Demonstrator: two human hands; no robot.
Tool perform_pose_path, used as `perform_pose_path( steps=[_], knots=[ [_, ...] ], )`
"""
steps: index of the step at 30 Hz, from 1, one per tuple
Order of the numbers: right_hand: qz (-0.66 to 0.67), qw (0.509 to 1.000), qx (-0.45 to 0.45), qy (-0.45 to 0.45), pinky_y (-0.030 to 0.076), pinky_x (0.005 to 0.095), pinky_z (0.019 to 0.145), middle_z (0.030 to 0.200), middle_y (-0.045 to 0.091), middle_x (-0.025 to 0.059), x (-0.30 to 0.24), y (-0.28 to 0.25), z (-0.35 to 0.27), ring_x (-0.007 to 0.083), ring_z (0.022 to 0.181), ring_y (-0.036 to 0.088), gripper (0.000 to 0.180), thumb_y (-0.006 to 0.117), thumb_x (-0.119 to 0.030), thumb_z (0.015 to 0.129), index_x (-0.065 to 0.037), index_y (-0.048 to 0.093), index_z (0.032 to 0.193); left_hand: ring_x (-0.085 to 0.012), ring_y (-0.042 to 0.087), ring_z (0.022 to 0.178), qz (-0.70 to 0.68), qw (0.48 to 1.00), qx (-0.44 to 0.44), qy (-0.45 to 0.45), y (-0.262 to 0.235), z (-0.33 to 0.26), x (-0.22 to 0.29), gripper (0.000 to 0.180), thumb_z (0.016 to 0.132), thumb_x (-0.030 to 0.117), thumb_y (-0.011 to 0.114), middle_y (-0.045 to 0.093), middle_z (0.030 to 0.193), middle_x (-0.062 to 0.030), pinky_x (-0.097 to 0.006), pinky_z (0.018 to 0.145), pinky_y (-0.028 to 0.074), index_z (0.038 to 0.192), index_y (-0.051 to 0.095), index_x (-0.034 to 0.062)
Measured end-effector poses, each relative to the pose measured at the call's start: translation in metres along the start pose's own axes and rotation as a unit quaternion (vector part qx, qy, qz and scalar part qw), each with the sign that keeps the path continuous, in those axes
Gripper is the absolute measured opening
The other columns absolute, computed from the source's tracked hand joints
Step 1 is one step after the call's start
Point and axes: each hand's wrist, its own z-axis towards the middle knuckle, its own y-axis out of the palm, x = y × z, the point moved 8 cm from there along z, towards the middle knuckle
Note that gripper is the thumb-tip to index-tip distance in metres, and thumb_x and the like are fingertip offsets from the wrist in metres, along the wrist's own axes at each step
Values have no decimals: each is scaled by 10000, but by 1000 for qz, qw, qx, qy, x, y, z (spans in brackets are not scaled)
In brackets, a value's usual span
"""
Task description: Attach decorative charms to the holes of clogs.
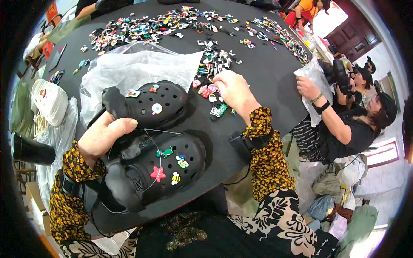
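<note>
A clear crumpled plastic bag (137, 69) lies upper centre-left on the black counter (266, 81). Another clear bag (316, 81) is at right; an orange-red sign (52, 10) stands at upper left.

left hand (103, 135) curled in a grip; right hand (232, 92) reaching forward, fingers pinched

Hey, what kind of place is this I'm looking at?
Probably a workshop or packing table for decorating clogs: black clogs under the left hand, loose shoe charms across the black table, and a plastic bag.

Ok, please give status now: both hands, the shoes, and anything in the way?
Left hand grips two black clogs. Right hand picking in the charm pile. Clear plastic bag lies behind the clogs.
</note>
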Motion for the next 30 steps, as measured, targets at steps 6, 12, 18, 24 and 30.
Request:
perform_pose_path(
  steps=[6, 12, 18, 24, 30],
  knots=[
    [-6, 998, 13, 55, 479, 438, 813, 950, 636, 184, 23, -19, -8, 362, 913, 607, 197, 544, -168, 847, -47, 681, 921, -131, 553, 991, 25, 999, 15, -16, -3, -2, 0, 407, 867, 200, 582, 620, 1106, -43, -299, 908, 432, 1216, 558, -8],
    [33, 996, -87, -15, 488, 432, 783, 851, 654, 185, 0, 5, -17, 350, 860, 625, 208, 567, -184, 824, -27, 676, 908, -133, 550, 992, -15, 1000, -3, 6, 0, -1, 1, 406, 867, 191, 575, 611, 1127, -51, -294, 913, 427, 1217, 555, -14],
    [-23, 991, -134, -4, 474, 447, 744, 823, 627, 200, -11, 14, -28, 369, 820, 606, 287, 635, -270, 808, 13, 620, 849, -133, 556, 989, -12, 1000, -4, -2, -1, 0, -1, 405, 867, 189, 575, 616, 1114, -51, -298, 909, 436, 1215, 554, -16],
    [29, 991, -132, 2, 490, 374, 708, 830, 639, 159, -2, 18, -25, 266, 770, 633, 230, 633, -190, 797, 4, 601, 917, -132, 563, 968, -10, 1000, -4, -4, 0, -2, 0, 402, 868, 191, 576, 623, 1101, -58, -298, 897, 442, 1210, 555, -20],
    [182, 971, -146, 49, 475, 256, 675, 822, 625, 31, 5, 14, -22, 83, 762, 573, 165, 586, 0, 825, 24, 617, 985, -131, 551, 997, -12, 1000, -5, 10, 0, -2, 1, 417, 868, 201, 580, 622, 1114, -49, -297, 918, 427, 1224, 553, -14]
  ],
)
